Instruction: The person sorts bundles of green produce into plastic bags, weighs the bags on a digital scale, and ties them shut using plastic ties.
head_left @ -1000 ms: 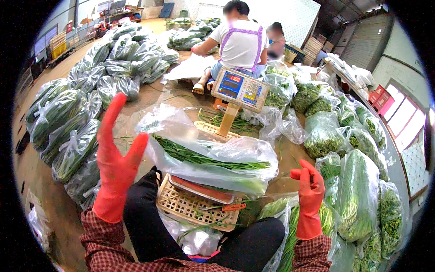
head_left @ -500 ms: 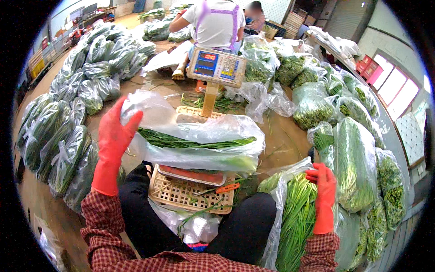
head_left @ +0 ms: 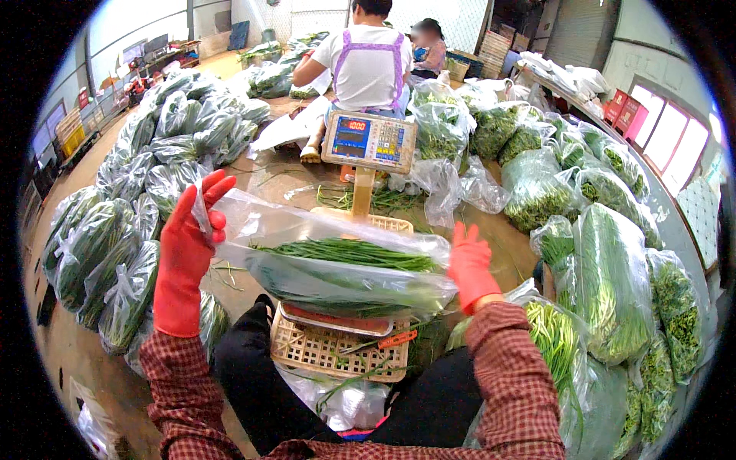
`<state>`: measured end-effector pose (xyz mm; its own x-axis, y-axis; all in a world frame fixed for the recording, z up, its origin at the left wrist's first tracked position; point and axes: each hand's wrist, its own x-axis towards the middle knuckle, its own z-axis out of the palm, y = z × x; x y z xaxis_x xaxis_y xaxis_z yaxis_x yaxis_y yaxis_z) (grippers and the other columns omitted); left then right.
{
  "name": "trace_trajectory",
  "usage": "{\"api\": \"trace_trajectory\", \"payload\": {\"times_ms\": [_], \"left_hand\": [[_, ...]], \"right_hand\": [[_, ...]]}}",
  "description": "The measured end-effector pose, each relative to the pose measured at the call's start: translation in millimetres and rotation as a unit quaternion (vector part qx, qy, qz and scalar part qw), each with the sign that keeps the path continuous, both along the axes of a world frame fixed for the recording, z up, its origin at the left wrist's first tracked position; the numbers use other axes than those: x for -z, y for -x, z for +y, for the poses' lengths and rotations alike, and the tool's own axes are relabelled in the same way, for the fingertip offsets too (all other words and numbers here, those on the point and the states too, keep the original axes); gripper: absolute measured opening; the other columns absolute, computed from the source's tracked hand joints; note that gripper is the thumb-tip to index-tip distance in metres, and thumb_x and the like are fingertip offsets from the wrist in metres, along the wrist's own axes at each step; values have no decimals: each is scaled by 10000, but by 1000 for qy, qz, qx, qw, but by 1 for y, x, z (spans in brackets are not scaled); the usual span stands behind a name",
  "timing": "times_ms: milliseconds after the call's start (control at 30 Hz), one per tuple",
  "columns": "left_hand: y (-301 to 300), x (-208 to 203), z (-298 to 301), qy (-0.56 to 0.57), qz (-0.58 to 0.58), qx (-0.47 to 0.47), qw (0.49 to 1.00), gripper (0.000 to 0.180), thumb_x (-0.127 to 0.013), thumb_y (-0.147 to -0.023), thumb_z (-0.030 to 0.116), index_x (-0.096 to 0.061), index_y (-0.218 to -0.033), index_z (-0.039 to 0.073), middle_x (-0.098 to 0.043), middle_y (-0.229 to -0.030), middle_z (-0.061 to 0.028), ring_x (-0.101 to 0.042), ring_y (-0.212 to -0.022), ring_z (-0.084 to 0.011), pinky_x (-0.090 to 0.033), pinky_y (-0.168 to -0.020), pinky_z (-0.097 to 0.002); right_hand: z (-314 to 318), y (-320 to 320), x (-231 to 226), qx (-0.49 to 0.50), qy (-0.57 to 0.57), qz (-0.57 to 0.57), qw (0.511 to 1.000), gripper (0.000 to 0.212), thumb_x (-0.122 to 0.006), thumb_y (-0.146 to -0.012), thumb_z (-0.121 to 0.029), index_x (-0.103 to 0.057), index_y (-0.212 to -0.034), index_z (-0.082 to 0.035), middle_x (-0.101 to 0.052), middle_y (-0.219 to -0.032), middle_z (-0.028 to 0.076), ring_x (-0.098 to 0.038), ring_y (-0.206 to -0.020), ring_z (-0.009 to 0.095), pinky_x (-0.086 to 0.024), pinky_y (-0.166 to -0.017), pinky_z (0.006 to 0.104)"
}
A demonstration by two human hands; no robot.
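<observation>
A clear plastic bag [head_left: 322, 287] holding long, thin green stalks [head_left: 349, 254], like garlic chives, lies crosswise above a scale tray [head_left: 368, 326]. My left hand [head_left: 188, 257], in a red rubber glove, pinches the bag's loose end at the left. At the opposite end, my right hand [head_left: 471, 264], also gloved in red, is against the bag with its fingers stretched upward; its thumb is hard to make out. Behind the bag stands the scale's display head [head_left: 369, 142], its red digits lit.
A cream lattice basket [head_left: 307, 349] sits between my knees, with an orange-handled knife [head_left: 391, 339] on it. An opened bag of loose stalks [head_left: 552, 337] is at my right. Filled bags [head_left: 100, 245] line the left, more [head_left: 613, 284] the right. Two people [head_left: 368, 65] sit ahead.
My right hand has moved from the loose stalks at the right to the bag's right end. My left hand now grips the bag's left end, which is drawn out straighter.
</observation>
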<state>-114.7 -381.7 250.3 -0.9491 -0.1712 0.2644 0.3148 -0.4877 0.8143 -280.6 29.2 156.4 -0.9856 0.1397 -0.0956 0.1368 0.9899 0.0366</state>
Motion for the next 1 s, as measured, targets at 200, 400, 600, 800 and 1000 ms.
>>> {"api": "trace_trajectory", "payload": {"times_ms": [200,400,600,800,1000], "left_hand": [[47,-41,-31,80,29,-71,994,458,-462,-942,336,-466,-1253,0,-620,-1138,-117,-605,-665,-95,-455,-566,-200],[54,-85,19,192,8,-135,972,565,-458,-912,490,-470,-1261,45,-611,-1160,-91,-607,-690,-73,-464,-622,-190],[53,-76,14,213,-42,-57,974,559,-498,-894,493,-473,-1201,27,-611,-1129,-116,-622,-719,-104,-485,-644,-218],[53,-95,46,252,-5,-48,967,498,-453,-916,473,-494,-1195,62,-625,-1075,-123,-618,-696,-135,-483,-633,-236],[25,-77,96,371,-72,49,925,546,-520,-878,475,-470,-1220,53,-642,-903,-104,-599,-569,-164,-478,-514,-261]], "right_hand": [[59,22,-122,-162,140,15,977,216,-642,-691,-168,-681,-794,18,-653,-784,160,-624,-711,232,-504,-653,375],[24,-27,-175,-113,306,147,934,294,-685,-614,-214,-680,-786,23,-672,-748,144,-643,-693,222,-497,-671,321],[21,-36,-188,-156,569,82,803,264,-553,-812,-239,-660,-720,-17,-671,-759,109,-614,-694,170,-458,-687,293],[-16,-62,-169,-55,922,35,381,329,-478,-926,-342,-603,-973,-42,-636,-914,99,-608,-762,203,-489,-662,299],[-38,-89,-121,-126,808,-195,542,317,-447,-949,-368,-588,-1067,-110,-594,-852,20,-542,-529,113,-374,-421,236]]}}
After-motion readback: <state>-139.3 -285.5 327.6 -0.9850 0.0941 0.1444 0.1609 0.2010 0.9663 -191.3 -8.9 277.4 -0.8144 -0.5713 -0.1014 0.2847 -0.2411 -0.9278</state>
